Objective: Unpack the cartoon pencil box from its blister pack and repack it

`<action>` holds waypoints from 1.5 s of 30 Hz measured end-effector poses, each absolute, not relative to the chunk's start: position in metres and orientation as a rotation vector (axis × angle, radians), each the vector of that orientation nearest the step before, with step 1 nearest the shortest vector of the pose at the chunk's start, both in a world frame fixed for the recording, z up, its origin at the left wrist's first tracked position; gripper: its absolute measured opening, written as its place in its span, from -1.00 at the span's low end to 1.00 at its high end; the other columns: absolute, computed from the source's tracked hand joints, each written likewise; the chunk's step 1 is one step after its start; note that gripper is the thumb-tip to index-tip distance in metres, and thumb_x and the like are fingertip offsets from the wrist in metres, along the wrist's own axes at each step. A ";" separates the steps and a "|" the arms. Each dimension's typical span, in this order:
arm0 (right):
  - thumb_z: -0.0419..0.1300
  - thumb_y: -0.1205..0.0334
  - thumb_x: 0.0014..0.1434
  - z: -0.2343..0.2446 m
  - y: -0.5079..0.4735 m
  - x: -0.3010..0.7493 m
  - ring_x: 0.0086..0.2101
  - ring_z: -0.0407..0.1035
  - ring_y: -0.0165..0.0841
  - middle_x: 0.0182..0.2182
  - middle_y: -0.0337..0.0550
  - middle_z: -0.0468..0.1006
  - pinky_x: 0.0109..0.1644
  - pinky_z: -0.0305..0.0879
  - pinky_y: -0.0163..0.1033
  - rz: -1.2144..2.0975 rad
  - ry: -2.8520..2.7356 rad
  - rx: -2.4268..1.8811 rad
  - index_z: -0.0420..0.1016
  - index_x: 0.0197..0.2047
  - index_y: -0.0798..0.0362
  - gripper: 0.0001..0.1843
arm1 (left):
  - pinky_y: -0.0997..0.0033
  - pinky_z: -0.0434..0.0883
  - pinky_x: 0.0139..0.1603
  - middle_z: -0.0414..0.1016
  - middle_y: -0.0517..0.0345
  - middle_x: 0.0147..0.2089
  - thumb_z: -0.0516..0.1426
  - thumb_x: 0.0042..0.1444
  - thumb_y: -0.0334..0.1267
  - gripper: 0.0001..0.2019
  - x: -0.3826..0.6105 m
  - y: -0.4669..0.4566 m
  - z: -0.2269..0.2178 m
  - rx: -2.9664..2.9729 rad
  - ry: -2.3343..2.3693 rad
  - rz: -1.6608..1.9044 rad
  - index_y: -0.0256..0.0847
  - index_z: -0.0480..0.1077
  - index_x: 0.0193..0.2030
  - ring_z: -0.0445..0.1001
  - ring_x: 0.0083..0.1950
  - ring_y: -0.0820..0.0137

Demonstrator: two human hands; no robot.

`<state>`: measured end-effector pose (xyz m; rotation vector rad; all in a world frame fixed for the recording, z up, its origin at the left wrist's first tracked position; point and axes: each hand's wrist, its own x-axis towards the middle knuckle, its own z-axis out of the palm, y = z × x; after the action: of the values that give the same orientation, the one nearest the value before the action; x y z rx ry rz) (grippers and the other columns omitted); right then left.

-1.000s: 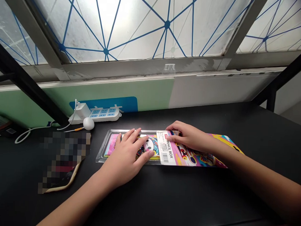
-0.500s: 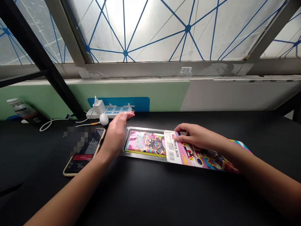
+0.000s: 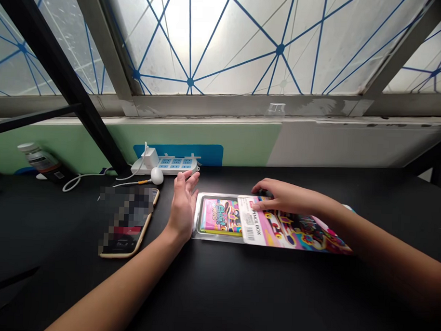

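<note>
**Both hands at the pencil box pack**

My left hand [image 3: 183,203] stands on its edge with the fingers straight and open, gripping nothing, its palm set against the left end of the clear plastic tray [image 3: 197,218] that carries the pencil box [image 3: 220,216]. My right hand [image 3: 280,197] lies flat, fingers spread downward, pressing on the colourful card sleeve [image 3: 294,232] near its white barcoded end marked "PENCIL BOX"; it is not closed around anything. The sleeve covers the right part of the tray, and the box's pink and yellow face shows in the part left bare. The whole pack lies flat near the middle of the black tabletop [image 3: 238,291], its long side running along the back edge.

Just left of my left hand a phone [image 3: 128,222] in a pale case lies face up. Behind it, at the back edge against the green wall panel, sits a white power strip [image 3: 170,164] with a charger plugged in, a small white rounded thing [image 3: 157,176] in front of it. Farther toward the back left corner lies a bottle [image 3: 40,160] on its side.
</note>
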<state>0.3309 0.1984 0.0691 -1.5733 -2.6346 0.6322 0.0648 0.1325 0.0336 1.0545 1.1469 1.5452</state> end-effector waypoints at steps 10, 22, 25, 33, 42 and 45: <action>0.19 -0.18 0.28 0.071 0.181 0.204 0.07 0.42 0.09 0.09 0.20 0.55 0.13 0.24 0.12 0.235 -2.779 -1.301 0.35 0.28 0.14 -0.31 | 0.13 0.25 0.38 0.38 -0.09 0.34 -0.03 0.38 -0.13 -0.74 0.064 0.132 0.032 0.847 1.107 1.583 -0.10 0.24 0.14 0.29 0.41 0.25; 0.06 -0.21 0.35 0.047 0.145 0.326 0.13 0.41 0.01 0.17 0.11 0.51 0.16 0.29 0.12 0.024 -2.560 -1.264 0.34 0.24 0.06 -0.39 | 0.37 0.56 -0.25 0.42 -0.05 0.06 0.10 0.04 -0.65 -0.22 0.056 0.140 0.029 0.680 1.165 1.390 0.09 0.14 0.35 0.56 0.08 0.20; 0.02 -0.23 0.36 0.041 0.153 0.338 0.11 0.42 0.00 0.13 0.11 0.54 0.15 0.29 0.13 0.113 -2.578 -1.310 0.41 0.17 0.06 -0.42 | 0.42 0.54 -0.29 0.32 0.01 0.02 0.13 0.08 -0.64 -0.24 0.054 0.144 0.028 0.651 1.207 1.422 0.11 0.14 0.36 0.58 -0.04 0.29; -0.04 -0.23 0.36 0.040 0.156 0.334 0.10 0.42 0.03 0.15 0.14 0.53 0.13 0.32 0.14 0.299 -2.547 -1.372 0.37 0.25 0.10 -0.34 | 0.48 0.53 -0.31 0.37 -0.07 0.10 0.16 0.12 -0.63 -0.40 0.056 0.144 0.028 0.667 1.277 1.423 -0.03 0.28 0.25 0.52 0.09 0.24; 0.05 -0.19 0.35 0.038 0.155 0.335 0.03 0.37 -0.02 0.03 0.09 0.52 0.11 0.33 0.10 0.271 -2.499 -1.338 0.42 0.16 0.05 -0.45 | 0.52 0.49 -0.26 0.48 -0.04 0.02 0.09 0.22 -0.49 -0.75 0.058 0.146 0.026 0.593 1.256 1.482 -0.18 0.37 0.00 0.54 -0.06 0.38; 0.08 -0.15 0.35 0.036 0.154 0.333 -0.02 0.37 -0.05 -0.01 0.07 0.52 0.07 0.35 0.07 0.188 -2.470 -1.312 0.42 0.13 0.06 -0.49 | 0.53 0.49 -0.24 0.51 0.01 -0.05 0.09 0.27 -0.37 -0.85 0.057 0.146 0.026 0.638 1.240 1.502 -0.17 0.39 -0.04 0.54 -0.08 0.40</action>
<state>0.3332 0.1540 0.0363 -1.3119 -2.4702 0.1884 0.0573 0.1460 0.0256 0.6379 1.2396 1.5022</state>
